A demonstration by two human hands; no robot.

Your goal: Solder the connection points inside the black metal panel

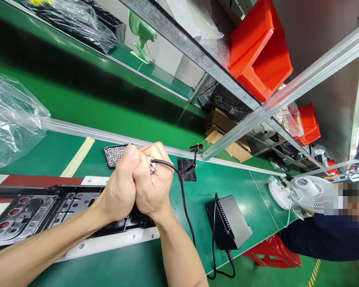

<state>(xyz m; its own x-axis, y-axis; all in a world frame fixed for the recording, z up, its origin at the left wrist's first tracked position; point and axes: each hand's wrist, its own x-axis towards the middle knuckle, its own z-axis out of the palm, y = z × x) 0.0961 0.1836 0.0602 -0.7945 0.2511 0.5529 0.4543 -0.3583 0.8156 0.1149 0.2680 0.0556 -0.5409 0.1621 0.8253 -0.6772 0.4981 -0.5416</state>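
Both fists meet above a black plastic panel (77, 205) that lies in a white-edged fixture (116, 240). My right hand (155, 181) is closed around the end of a black cable (183, 191), where a crumpled whitish wrapping (151, 164) shows at the top of the fist. Whatever the cable joins inside the fist is hidden. Pressed against it, my left hand (122, 185) has its fingers curled, and anything in them is out of sight. Just behind the hands lies a black tray of small metal screws (115, 154), partly covered by my left hand.
A black box with cords (227, 223) stands on the green bench, right of my forearm. A small black stand (187, 168) sits by the metal rail. Clear plastic bagging (12, 119) is at left. A white fan (308, 191) and a person's dark sleeve (323, 237) are at right.
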